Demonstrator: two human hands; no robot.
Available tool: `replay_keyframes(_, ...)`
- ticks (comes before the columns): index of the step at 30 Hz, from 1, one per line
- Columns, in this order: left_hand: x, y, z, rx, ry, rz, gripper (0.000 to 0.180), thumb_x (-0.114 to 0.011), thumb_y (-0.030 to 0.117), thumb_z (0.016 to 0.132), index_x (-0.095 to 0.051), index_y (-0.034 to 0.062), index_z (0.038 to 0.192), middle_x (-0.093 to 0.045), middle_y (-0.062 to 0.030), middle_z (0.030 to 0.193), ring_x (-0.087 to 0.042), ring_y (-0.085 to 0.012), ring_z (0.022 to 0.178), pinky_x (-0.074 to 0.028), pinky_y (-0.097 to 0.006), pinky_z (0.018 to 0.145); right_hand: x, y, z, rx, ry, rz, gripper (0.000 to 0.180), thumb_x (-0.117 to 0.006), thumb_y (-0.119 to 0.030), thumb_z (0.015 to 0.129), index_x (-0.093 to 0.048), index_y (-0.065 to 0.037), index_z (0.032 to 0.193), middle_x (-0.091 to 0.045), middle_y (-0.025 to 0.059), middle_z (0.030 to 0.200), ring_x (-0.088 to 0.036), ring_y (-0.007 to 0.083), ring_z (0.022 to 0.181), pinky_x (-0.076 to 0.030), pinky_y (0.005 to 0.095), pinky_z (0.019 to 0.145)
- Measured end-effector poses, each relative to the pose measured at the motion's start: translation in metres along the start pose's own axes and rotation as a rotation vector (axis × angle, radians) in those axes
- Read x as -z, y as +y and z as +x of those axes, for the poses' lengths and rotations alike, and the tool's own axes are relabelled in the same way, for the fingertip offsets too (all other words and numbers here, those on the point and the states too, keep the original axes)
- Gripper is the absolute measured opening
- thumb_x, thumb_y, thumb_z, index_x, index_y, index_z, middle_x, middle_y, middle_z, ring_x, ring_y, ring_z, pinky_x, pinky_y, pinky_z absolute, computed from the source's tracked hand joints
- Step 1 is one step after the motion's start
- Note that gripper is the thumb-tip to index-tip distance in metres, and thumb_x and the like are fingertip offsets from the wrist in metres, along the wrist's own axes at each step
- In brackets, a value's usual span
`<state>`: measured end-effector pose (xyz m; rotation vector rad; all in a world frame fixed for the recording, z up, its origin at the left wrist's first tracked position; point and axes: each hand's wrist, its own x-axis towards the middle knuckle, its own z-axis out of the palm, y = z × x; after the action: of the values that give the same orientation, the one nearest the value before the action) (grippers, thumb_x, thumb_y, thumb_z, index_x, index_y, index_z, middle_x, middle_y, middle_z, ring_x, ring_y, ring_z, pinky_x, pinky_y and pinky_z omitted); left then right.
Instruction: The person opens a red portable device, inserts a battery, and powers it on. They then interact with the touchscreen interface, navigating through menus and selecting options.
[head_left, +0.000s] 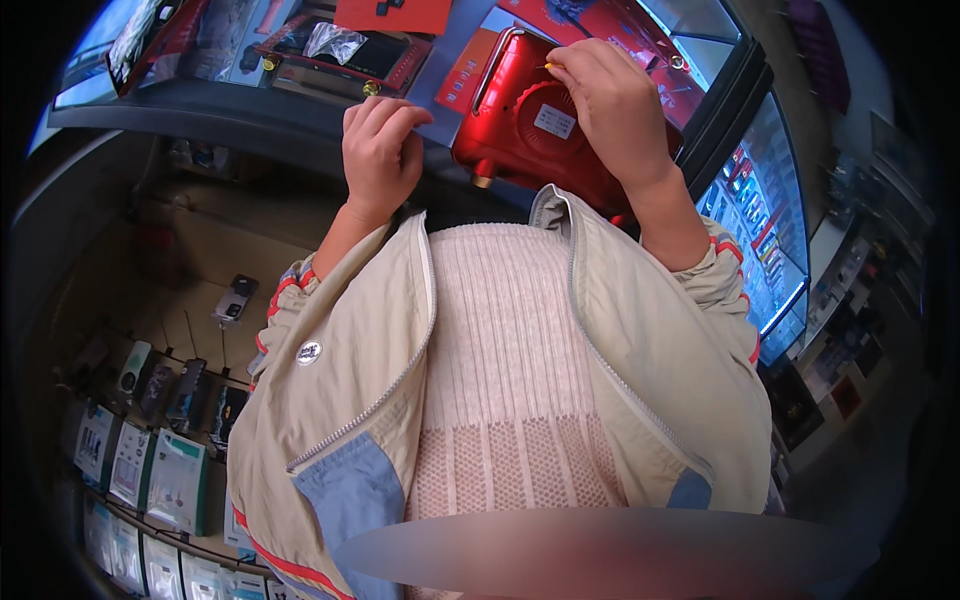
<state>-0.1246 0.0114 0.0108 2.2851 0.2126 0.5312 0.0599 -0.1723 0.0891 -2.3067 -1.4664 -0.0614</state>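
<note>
A glossy red device point(510, 120), like a small retro radio or speaker, lies on the counter with a round ribbed panel and a white label facing up. Gold-tipped feet stick out from its near side. Over its far right part, my right hand point(615, 110) pinches a small yellow piece point(550, 66) between thumb and fingertips; its exact kind is too small to make out. My left hand point(382, 155) hovers left of the device by the counter's front edge, fingers loosely curled, with nothing seen in it.
Left on the counter sits another device in an open red box point(345, 58), crumpled clear wrap on top. Red printed packaging point(465, 72) lies behind the red device. A lit glass display case point(755, 235) stands at right. Packaged accessories point(178, 480) hang on a rack at lower left.
</note>
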Motion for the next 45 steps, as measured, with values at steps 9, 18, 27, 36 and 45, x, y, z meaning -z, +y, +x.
replay_keyframes(9, -0.023, 0.004, 0.050, -0.107, -0.056, -0.163, 0.031, -0.062, -0.007, 0.081, -0.068, 0.0031, 0.110, -0.063, -0.0094, 0.105, -0.064, -0.0201, 0.091, -0.054, -0.028, 0.075, 0.014, 0.016, 0.011, 0.220, -0.189, -0.046, 0.016, -0.063, -0.004, 0.086, -0.066, -0.005, 0.101, -0.067, 0.0092, 0.101, -0.066, 0.0260, 0.090, -0.054, 0.0330, 0.076)
replay_keyframes(18, -0.068, 0.023, 0.102, -0.076, -0.272, -0.440, 0.008, -0.070, 0.004, 0.079, -0.072, 0.0032, 0.086, -0.066, -0.0116, 0.091, -0.065, -0.0259, 0.087, -0.051, -0.034, 0.078, 0.024, 0.005, 0.013, 0.122, -0.179, 0.200, 0.007, -0.058, -0.007, 0.082, -0.060, -0.004, 0.088, -0.061, 0.0136, 0.090, -0.062, 0.0315, 0.087, -0.050, 0.0382, 0.075)
replay_keyframes(27, -0.086, 0.020, 0.098, 0.016, -0.115, -0.345, 0.017, -0.079, 0.011, 0.071, -0.066, 0.0007, 0.074, -0.066, -0.0103, 0.081, -0.064, -0.0237, 0.071, -0.051, -0.032, 0.066, 0.016, 0.004, 0.007, -0.206, -0.234, -0.173, 0.024, -0.064, -0.029, 0.089, -0.061, -0.005, 0.084, -0.065, 0.0134, 0.079, -0.066, 0.0314, 0.075, -0.054, 0.0392, 0.066)
replay_keyframes(36, -0.069, 0.009, 0.092, 0.066, -0.203, -0.456, 0.031, -0.065, -0.001, 0.087, -0.068, 0.0045, 0.117, -0.061, -0.0058, 0.110, -0.062, -0.0135, 0.091, -0.053, -0.026, 0.077, 0.009, 0.003, 0.008, -0.021, -0.115, -0.054, 0.010, -0.055, -0.007, 0.084, -0.057, -0.003, 0.092, -0.063, 0.0143, 0.086, -0.065, 0.0322, 0.084, -0.054, 0.0385, 0.072)
replay_keyframes(45, -0.070, 0.004, 0.086, -0.149, -0.173, -0.291, 0.023, -0.067, 0.006, 0.087, -0.071, 0.0079, 0.109, -0.063, -0.0066, 0.112, -0.062, -0.0187, 0.096, -0.052, -0.029, 0.083, 0.012, 0.009, 0.014, 0.090, -0.202, 0.140, 0.006, -0.054, -0.006, 0.081, -0.059, -0.002, 0.084, -0.059, 0.0156, 0.085, -0.061, 0.0338, 0.083, -0.050, 0.0395, 0.074)
